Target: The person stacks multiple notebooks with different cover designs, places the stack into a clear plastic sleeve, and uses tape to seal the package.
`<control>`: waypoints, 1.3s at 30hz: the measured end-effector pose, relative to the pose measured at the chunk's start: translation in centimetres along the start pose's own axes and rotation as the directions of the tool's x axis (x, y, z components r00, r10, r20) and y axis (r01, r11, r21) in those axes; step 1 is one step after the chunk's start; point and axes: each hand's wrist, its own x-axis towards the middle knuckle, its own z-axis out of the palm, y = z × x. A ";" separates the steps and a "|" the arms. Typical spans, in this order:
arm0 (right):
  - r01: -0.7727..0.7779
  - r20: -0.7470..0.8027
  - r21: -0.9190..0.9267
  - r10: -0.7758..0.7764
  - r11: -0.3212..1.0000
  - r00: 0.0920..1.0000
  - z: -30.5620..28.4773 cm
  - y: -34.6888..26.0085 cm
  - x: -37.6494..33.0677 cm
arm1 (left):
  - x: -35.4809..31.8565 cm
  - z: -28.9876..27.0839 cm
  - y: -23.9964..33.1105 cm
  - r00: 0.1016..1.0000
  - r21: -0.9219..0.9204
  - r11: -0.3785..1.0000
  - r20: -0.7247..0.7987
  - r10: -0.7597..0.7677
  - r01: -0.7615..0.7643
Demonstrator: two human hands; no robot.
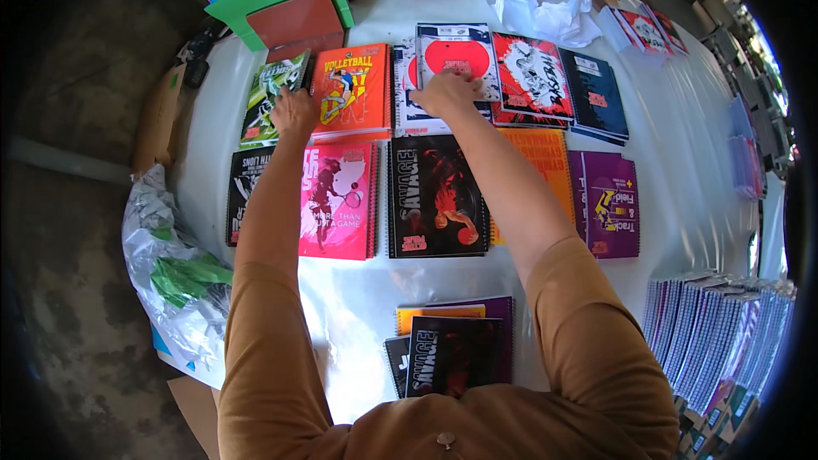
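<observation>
My left hand (292, 112) is closed at the right edge of a green notebook (258, 111) in the far left of the rows. Its fingers lie over the cover, and the thumb is hard to see. Farther right, my right hand (447, 94) grips the lower part of a white notebook with a big red circle (434, 58), which overlaps similar notebooks beneath it. Between the hands lies an orange notebook with a volleyball player (351, 89). To the right is a red, black and white notebook (532, 72), then a dark blue one (596, 94).
A nearer row has pink (336, 196), black (434, 196), yellow-orange (537, 162) and purple (612, 204) notebooks. A small pile (456, 358) lies by my body. Spiral-bound stacks (707, 332) stand right; crumpled plastic (175, 255) lies left. Coloured sheets (281, 13) and white paper (545, 17) are at the back.
</observation>
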 end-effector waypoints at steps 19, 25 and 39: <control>0.055 -0.105 0.935 -0.126 -0.350 0.986 -5.0 20.8 -20.2 | -30.9 -16.9 -2.0 0.917 -0.932 0.157 -0.353 -0.184 -0.327; 0.132 -0.194 0.958 -0.240 -0.253 0.951 -11.2 20.5 -34.6 | -50.2 -5.2 0.8 0.982 -0.978 0.092 0.188 -0.001 0.187; 0.040 0.321 0.270 -0.129 0.962 0.938 2.6 21.9 -44.7 | -49.8 -11.6 -2.3 0.951 -0.997 -0.039 0.078 -0.298 0.070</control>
